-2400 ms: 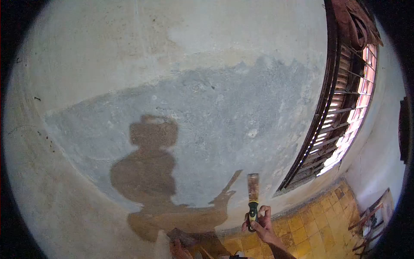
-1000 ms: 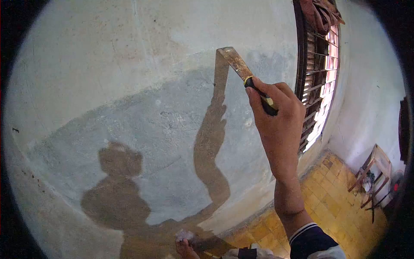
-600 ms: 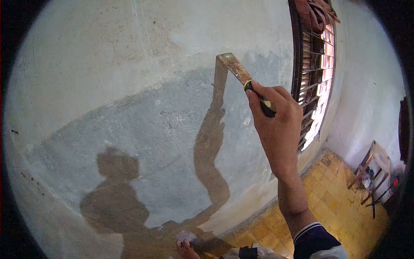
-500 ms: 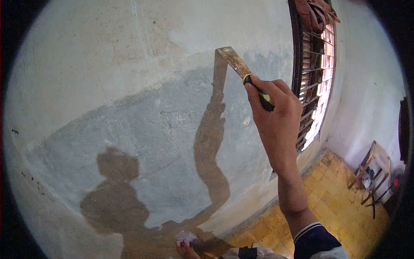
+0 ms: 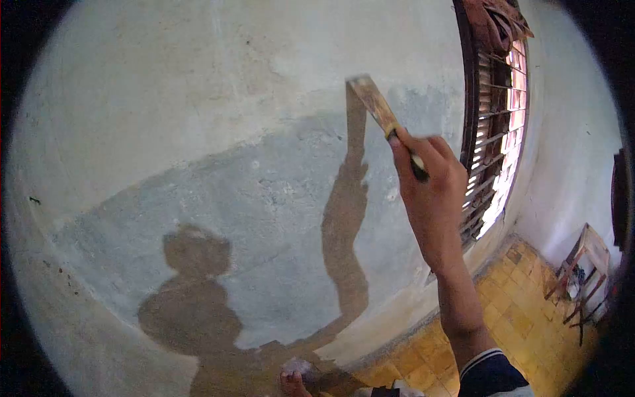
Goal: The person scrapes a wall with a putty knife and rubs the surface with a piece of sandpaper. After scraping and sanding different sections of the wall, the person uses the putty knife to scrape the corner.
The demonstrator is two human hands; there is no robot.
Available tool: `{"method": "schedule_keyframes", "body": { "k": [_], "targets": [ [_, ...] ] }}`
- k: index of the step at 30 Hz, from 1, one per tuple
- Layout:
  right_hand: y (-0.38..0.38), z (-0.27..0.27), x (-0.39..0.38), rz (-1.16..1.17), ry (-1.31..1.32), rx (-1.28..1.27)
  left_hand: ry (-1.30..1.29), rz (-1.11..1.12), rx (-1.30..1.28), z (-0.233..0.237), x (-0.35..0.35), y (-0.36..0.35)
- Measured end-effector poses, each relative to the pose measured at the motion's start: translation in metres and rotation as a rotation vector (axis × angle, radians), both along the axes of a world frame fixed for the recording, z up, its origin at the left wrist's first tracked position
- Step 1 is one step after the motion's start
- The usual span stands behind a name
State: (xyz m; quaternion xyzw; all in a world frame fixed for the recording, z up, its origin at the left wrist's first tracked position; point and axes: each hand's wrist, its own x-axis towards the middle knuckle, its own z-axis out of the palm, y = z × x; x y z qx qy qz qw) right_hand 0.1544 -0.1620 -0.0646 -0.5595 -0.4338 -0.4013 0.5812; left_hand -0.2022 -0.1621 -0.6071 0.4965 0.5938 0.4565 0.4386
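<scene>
My right hand (image 5: 433, 175) is closed around the dark handle of a paint scraper (image 5: 375, 104), arm stretched up and forward. The scraper's worn, stained blade points up and left. Its tip meets its own shadow on the wall (image 5: 264, 192), at the upper border of a grey patch with the off-white paint around it. My left hand does not show. At the bottom, what look like the toes of a bare foot (image 5: 293, 382) lie beside a small whitish lump (image 5: 297, 366) that I cannot make out.
Right of my hand is a barred, louvred window (image 5: 493, 132) with a brown cloth (image 5: 496, 25) hanging at its top. Yellow tiles cover the floor (image 5: 509, 311). A small wooden stool-like frame (image 5: 582, 264) stands in the far corner.
The view has shifted slightly, so the wall, window and hand appear farther right. My right hand keeps its grip on the scraper, whose tip stays near the grey patch's upper border.
</scene>
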Motion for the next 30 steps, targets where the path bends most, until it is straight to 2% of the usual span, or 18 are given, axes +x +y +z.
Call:
{"method": "schedule_keyframes", "body": {
  "k": [2,3,8,11,12,14,17,20,24,28,30],
  "targets": [
    [0.016,0.01,0.011,0.026,-0.046,0.049,-0.261,0.175,0.234,0.034,0.035,-0.006],
    [0.013,0.01,0.008,-0.004,-0.036,0.017,-0.259,0.182,0.236,0.032,0.036,-0.006],
    [-0.014,0.002,-0.009,-0.049,0.054,-0.088,-0.583,-0.054,0.325,-0.01,0.024,0.016],
    [0.02,0.012,0.022,-0.024,-0.092,0.07,-0.77,-0.215,0.366,-0.026,0.024,0.021],
    [0.021,0.011,0.028,0.009,-0.086,0.071,-0.523,-0.205,0.336,-0.007,0.025,0.008],
    [0.001,0.004,0.026,-0.026,-0.04,-0.006,-0.04,-0.203,0.279,0.063,0.049,-0.017],
    [-0.022,-0.006,0.024,-0.025,0.076,-0.082,-0.024,-0.067,0.221,0.074,0.069,-0.019],
    [-0.021,0.006,0.037,-0.019,0.062,-0.065,-0.321,-0.048,0.056,0.091,0.091,-0.026],
    [-0.029,0.001,0.036,-0.023,0.091,-0.147,-0.298,-0.059,0.037,0.097,0.112,-0.048],
    [-0.019,0.007,0.05,-0.031,0.064,-0.088,-0.305,-0.056,0.038,0.081,0.159,-0.059],
    [-0.013,0.011,0.057,-0.069,0.005,-0.096,-0.31,-0.036,0.039,0.09,0.178,-0.072]
  ]
}}
